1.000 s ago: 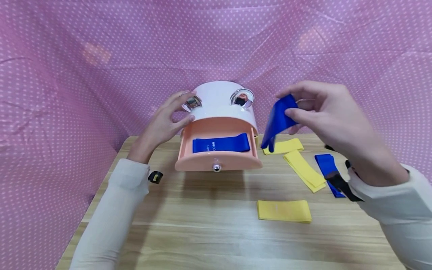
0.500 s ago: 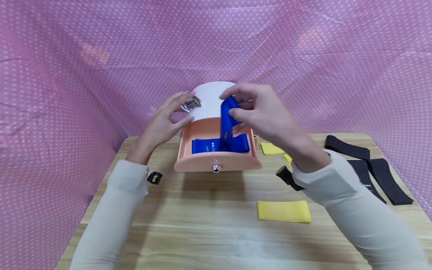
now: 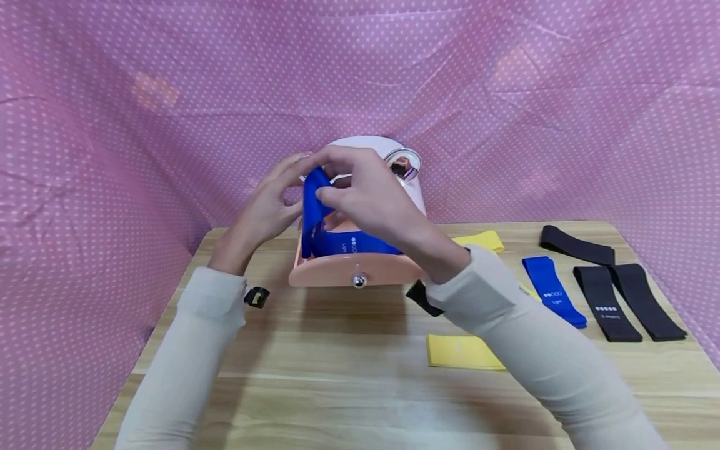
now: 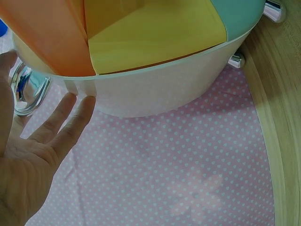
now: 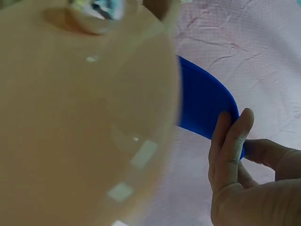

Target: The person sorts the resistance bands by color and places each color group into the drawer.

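My right hand (image 3: 374, 197) pinches a folded blue resistance band (image 3: 316, 203) between thumb and fingers, its lower end hanging inside the left part of the drawer. The band (image 5: 204, 99) also shows in the right wrist view, running behind the drawer front. Another blue resistance band (image 3: 368, 244), marked Light, lies flat in the pulled-out peach drawer (image 3: 326, 272). That drawer belongs to a white domed box (image 3: 360, 140) with silver rings. My left hand (image 3: 261, 209) rests against the box's left side; its extended fingertips (image 4: 85, 104) touch the white wall in the left wrist view.
Right of the drawer lie several yellow bands (image 3: 461, 351), partly under my right arm. A blue band (image 3: 551, 290) and several black bands (image 3: 607, 306) lie farther right on the wooden table (image 3: 315, 387). Pink dotted cloth (image 3: 360, 69) stands close behind the box.
My right hand has carried the blue resistance band leftward from beyond the box's right side, across the drawer to its left end. My left hand stays against the box.
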`<state>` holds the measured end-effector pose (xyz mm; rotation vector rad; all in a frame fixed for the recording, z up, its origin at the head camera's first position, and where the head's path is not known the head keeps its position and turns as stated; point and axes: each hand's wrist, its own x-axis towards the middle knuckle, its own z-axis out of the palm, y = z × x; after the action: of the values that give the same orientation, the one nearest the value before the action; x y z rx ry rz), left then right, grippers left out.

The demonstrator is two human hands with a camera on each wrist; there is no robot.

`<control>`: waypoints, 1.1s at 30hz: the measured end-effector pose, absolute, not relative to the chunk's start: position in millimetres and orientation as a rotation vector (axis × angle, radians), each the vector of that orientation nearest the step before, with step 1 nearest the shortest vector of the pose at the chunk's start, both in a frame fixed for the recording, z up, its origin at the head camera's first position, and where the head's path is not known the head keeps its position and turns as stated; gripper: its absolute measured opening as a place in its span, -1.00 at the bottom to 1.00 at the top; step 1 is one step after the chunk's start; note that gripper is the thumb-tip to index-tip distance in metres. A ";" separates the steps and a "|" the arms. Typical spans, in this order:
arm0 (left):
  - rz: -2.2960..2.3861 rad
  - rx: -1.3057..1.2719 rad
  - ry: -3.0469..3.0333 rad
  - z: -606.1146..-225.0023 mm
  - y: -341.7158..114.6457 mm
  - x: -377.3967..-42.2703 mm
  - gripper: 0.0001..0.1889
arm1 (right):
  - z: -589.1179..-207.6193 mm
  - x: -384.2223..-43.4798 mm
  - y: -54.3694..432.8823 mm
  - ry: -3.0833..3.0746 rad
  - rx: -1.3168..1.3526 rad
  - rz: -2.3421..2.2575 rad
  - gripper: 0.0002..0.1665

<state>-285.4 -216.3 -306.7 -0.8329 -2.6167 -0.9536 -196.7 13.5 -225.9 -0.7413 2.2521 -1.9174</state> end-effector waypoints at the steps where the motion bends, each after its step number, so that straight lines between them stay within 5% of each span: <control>1: -0.947 -0.832 -2.621 -306.8 -216.1 -285.5 -0.32 | -228.5 -199.4 13.1 2.253 -0.708 -1.909 -0.62; 9: -0.914 -0.814 -2.655 -306.7 -214.3 -286.3 -0.30 | -258.2 -215.4 34.2 2.450 -0.405 -1.673 -0.60; 33: -0.890 -0.793 -2.646 -307.3 -213.8 -286.0 -0.27 | -288.8 -214.4 71.5 2.954 -0.385 -1.036 -0.69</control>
<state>-286.0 -213.8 -307.3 -0.7929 -2.6458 -0.8905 -214.4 71.5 -288.8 -0.3850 2.9538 -1.0356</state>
